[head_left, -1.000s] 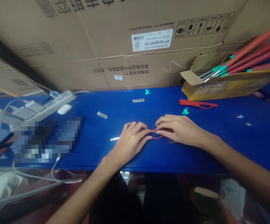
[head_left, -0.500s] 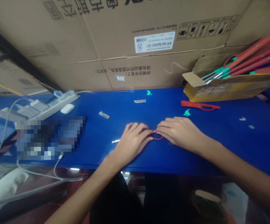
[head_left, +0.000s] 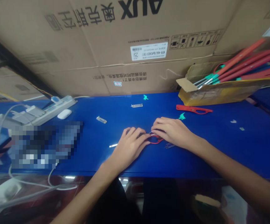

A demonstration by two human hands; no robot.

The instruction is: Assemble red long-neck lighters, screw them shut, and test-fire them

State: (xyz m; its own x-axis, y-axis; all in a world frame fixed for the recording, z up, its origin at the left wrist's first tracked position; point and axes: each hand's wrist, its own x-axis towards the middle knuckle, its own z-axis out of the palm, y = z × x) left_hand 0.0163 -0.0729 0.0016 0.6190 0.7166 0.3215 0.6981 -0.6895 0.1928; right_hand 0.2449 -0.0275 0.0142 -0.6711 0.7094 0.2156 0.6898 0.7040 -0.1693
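Both hands work close together over the blue table. My left hand [head_left: 131, 144] has its fingers closed on the left side of a red plastic piece with a loop [head_left: 157, 141]. My right hand [head_left: 169, 130] pinches the same piece from the right; its fingertips cover the upper part. A thin metallic strip shows between the fingertips. Beneath my right hand lies a small dark transparent part [head_left: 169, 145]. The end of a silver metal tube [head_left: 113, 145] sticks out left of my left hand.
Beyond the hands are two clear parts [head_left: 137, 105], green pieces [head_left: 182, 116] and a red handle shell [head_left: 194, 109]. An open carton [head_left: 214, 96] of red lighters stands back right. A power strip [head_left: 53, 109] and cables lie left; a large cardboard box [head_left: 78, 49] stands behind.
The camera view has shifted, so the table things appear slightly lower and further left. The fingers have moved a little on the red piece, and more of the dark part beneath my right hand shows.
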